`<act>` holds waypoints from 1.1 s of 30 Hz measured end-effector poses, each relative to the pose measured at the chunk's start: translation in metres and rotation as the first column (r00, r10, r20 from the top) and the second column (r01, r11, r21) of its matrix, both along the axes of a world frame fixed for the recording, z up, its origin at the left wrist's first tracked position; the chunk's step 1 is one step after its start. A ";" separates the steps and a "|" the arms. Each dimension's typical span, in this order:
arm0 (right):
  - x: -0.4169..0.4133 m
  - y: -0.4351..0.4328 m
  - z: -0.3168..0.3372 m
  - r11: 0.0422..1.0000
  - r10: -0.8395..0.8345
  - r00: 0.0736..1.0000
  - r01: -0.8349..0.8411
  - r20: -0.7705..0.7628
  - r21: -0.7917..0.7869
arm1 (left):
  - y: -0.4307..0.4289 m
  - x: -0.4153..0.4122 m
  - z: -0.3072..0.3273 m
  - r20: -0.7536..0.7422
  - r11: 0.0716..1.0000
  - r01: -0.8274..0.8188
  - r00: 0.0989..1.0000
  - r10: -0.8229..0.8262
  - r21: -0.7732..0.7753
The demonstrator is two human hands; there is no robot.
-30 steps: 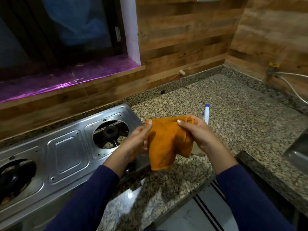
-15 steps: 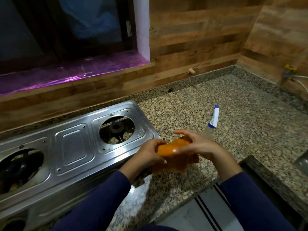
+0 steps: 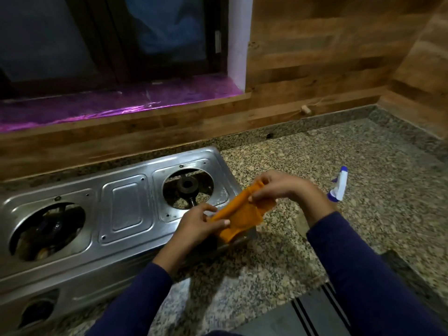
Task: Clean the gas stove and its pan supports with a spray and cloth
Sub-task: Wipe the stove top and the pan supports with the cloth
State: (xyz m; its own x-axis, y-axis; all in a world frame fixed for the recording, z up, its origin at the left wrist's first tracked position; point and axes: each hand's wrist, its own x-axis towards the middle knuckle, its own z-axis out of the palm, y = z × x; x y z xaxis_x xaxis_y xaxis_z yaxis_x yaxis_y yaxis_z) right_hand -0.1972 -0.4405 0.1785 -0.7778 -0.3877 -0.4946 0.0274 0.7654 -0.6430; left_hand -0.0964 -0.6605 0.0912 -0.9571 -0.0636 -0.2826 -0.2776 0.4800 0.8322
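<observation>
Cloth pinched by left hand and right hand over right front corner of stove; I judged 1 loose fold could snag its burner.

Beneath the grip lies a speckled granite countertop; beyond it stand wood-plank walls and a dark window with a glossy purple sill.

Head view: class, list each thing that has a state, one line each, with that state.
Cloth: bunched, held in the air by both hands.
Left hand: pinches the cloth's lower end.
Right hand: pinches its upper end.
Stove: no flame, both burner holes uncovered.
Spray bottle: on the counter, unheld.
</observation>
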 end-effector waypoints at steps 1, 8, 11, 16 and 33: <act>-0.008 -0.009 -0.003 0.996 -0.085 0.995 0.084 -0.052 -0.018 | -0.001 0.001 -0.002 -0.043 0.994 -0.077 0.996 0.074 -0.079; 0.037 -0.090 -0.063 0.933 -0.353 0.791 0.337 -0.499 -0.125 | -0.034 0.017 -0.016 -0.374 0.712 -0.357 0.917 0.142 -0.605; 0.050 -0.124 -0.100 0.940 -0.242 0.890 0.313 -0.386 0.133 | -0.060 0.026 -0.027 -0.443 0.632 -0.422 0.886 0.136 -0.651; 0.020 -0.135 -0.127 0.900 -0.156 0.829 0.343 -0.538 0.268 | -0.100 0.035 -0.043 -0.382 0.579 -0.407 0.908 0.171 -0.707; -0.154 -0.272 -0.124 0.895 0.441 0.677 -0.286 -0.589 0.342 | -0.109 0.041 -0.054 -0.298 0.742 -0.383 0.920 0.253 -0.551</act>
State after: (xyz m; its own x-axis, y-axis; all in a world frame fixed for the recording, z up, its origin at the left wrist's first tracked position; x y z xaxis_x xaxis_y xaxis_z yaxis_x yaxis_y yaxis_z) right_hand -0.3514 -0.7125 0.0545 -0.7513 -0.6590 -0.0361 -0.6363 0.7378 -0.2254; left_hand -0.0551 -0.7700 0.0372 -0.8797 -0.4649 0.1002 -0.3709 0.8025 0.4674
